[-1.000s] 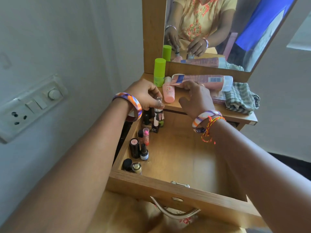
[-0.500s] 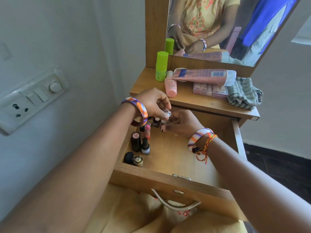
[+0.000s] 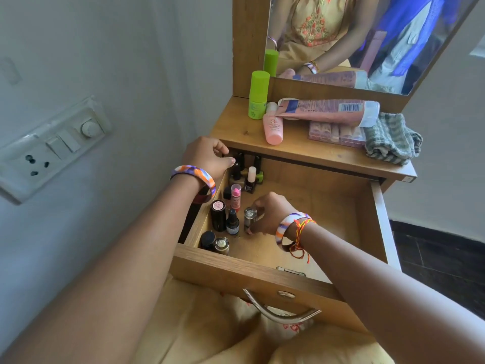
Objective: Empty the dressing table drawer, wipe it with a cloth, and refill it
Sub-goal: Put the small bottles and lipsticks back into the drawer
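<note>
The wooden drawer stands pulled out, with bare floor on its right side. Along its left wall stand several cosmetics: a dark lipstick, a pink lipstick, and nail polish bottles at the back. My right hand grips a small silver-capped bottle, held upright on the drawer floor beside that row. My left hand hovers over the drawer's back left corner with loosely curled fingers, and nothing shows in it. A checked grey cloth lies folded on the table top at the right.
On the table top are a green bottle, a small pink bottle, a long pink tube and a flat palette. A mirror rises behind. A switch board is on the left wall. The drawer's metal handle is at my lap.
My right hand took the small bottle from my left hand and lowered it into the drawer beside the row. My left hand drew back to the drawer's back left corner.
</note>
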`<control>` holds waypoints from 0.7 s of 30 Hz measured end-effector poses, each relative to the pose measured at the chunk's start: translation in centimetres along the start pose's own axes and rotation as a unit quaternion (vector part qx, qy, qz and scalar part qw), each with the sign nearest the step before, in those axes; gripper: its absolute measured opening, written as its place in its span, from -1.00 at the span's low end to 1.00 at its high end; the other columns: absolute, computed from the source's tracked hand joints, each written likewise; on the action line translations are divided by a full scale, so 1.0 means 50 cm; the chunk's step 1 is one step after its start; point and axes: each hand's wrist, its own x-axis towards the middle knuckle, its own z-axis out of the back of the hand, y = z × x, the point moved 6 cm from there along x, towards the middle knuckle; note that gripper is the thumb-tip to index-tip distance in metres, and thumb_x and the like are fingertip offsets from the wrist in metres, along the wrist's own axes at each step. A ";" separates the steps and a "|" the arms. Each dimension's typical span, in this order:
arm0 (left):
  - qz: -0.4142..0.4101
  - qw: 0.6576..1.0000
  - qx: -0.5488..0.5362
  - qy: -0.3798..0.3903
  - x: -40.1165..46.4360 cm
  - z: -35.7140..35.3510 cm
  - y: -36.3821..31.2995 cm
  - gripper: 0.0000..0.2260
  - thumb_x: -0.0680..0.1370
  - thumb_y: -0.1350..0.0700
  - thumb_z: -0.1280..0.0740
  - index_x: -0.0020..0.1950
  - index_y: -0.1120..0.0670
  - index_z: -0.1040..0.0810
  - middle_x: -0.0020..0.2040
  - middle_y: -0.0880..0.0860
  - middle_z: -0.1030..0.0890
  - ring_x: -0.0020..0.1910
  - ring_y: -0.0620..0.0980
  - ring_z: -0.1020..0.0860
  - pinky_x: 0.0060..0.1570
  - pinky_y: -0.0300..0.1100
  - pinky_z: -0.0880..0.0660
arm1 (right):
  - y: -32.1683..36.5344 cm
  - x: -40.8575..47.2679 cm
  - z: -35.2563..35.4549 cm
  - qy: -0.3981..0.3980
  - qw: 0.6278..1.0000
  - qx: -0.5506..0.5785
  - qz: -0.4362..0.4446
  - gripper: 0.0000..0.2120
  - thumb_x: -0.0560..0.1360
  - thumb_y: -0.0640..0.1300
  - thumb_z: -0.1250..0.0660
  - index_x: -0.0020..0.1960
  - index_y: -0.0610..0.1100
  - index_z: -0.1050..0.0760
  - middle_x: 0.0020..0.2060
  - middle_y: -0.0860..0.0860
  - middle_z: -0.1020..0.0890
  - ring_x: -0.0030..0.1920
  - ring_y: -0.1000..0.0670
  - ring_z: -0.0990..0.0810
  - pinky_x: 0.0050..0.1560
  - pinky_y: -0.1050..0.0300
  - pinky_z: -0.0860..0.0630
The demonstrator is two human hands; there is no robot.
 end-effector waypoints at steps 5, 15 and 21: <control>0.037 0.999 0.010 0.016 -0.002 -0.014 0.032 -0.78 0.48 0.10 -0.40 0.07 0.16 -0.58 0.09 0.11 -0.60 -0.06 -0.03 -0.49 -0.08 -0.23 -0.38 | 0.001 -0.022 -0.015 0.064 0.998 -0.012 0.008 -0.66 0.34 -0.27 -0.48 0.10 -0.23 -0.56 0.02 -0.12 -0.62 -0.18 0.00 -0.55 -0.32 0.31 -0.49; 0.057 0.997 0.010 0.042 -0.011 -0.040 0.048 -0.81 0.49 0.10 -0.39 0.04 0.17 -0.58 0.03 0.11 -0.61 -0.08 -0.02 -0.50 -0.05 -0.19 -0.44 | -0.010 -0.034 -0.068 0.162 0.976 0.136 -0.047 -0.84 0.39 -0.40 -0.40 -0.04 -0.27 -0.57 -0.22 -0.12 -0.64 -0.34 0.03 -0.61 -0.36 0.31 -0.60; 0.057 0.997 0.009 0.046 -0.012 -0.041 0.053 -0.80 0.49 0.10 -0.38 0.06 0.17 -0.58 0.04 0.12 -0.61 -0.08 -0.02 -0.49 -0.07 -0.20 -0.42 | -0.007 -0.027 -0.075 0.143 0.977 0.147 -0.062 -0.92 0.40 -0.28 -0.44 -0.14 -0.27 -0.58 -0.25 -0.13 -0.65 -0.29 -0.04 -0.63 -0.05 0.07 -0.62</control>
